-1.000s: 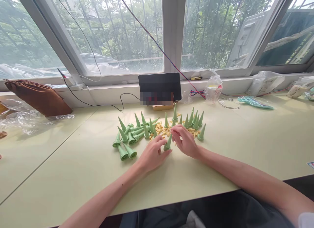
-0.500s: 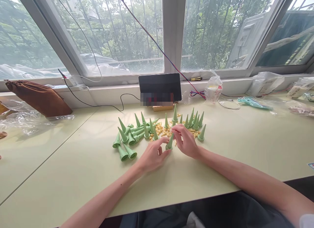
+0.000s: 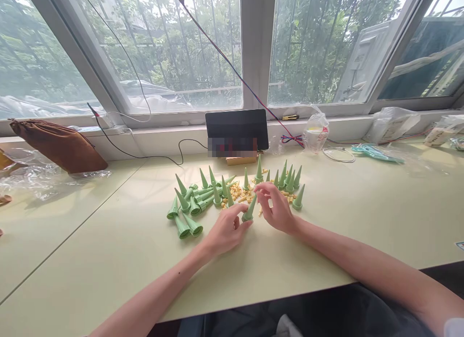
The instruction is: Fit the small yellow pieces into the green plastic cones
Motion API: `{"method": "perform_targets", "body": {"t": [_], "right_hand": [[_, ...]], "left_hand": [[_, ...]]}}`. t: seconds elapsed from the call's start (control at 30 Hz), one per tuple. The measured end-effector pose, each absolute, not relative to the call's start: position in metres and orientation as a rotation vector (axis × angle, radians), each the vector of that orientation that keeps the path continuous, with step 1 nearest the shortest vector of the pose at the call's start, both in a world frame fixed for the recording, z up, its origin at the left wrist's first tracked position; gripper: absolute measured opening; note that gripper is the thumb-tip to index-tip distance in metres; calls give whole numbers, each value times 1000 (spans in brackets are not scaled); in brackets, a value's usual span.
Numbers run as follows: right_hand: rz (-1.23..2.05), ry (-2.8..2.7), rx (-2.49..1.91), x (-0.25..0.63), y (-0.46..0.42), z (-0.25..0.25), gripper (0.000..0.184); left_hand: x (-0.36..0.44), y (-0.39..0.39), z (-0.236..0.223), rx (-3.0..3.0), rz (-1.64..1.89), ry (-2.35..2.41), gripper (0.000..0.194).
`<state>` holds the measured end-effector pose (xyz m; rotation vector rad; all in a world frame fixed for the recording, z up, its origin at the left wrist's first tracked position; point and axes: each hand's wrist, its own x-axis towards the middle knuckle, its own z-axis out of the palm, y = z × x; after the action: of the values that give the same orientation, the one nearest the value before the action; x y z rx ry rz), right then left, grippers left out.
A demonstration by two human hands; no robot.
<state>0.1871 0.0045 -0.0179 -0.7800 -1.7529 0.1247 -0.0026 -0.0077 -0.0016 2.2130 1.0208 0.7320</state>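
Near the middle of the table, my left hand [image 3: 228,228] grips a green plastic cone [image 3: 250,209] low down, between thumb and fingers. The cone leans a little, its tip up and to the right. My right hand [image 3: 276,209] is just right of that tip, fingers curled in toward the thumb. Whatever its fingertips may pinch is too small to make out. Behind both hands lie small yellow pegs [image 3: 237,192]. More green cones stand on their wide ends around the pegs, such as one cone [image 3: 298,197] at the right. Several others lie on their sides at the left, among them a hollow cone [image 3: 194,226].
At the back, a black tablet [image 3: 236,126] leans on a cardboard box [image 3: 241,160]. A brown pouch [image 3: 60,146] and clear plastic wrap [image 3: 32,177] are at the far left. Toward the right are a bagged cup [image 3: 316,131], a white cable [image 3: 339,154] and a teal bundle [image 3: 377,153].
The cone in my left hand has shifted slightly left and tilted, its tip now a little apart from my right fingers. My right hand has barely moved.
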Motion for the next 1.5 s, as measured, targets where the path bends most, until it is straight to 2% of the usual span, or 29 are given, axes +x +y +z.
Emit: {"method": "perform_targets", "body": {"t": [0.27,0.5,0.87,1.5], "right_hand": [[68,-1807,-1048,189,10,-18,13],[117,-2072,-1199,191,14,-25,23],[193,-2238,-1152,191,13,-23,38],[188,-2295,-1220,190,14,-24,22]], "left_hand": [[-2,-6,2,2082,993,1193,18],[0,-9,6,2081,974,1277,20],[0,-11,6,2076,998,1236,18],[-1,-10,0,2107,890,1201,21]]}}
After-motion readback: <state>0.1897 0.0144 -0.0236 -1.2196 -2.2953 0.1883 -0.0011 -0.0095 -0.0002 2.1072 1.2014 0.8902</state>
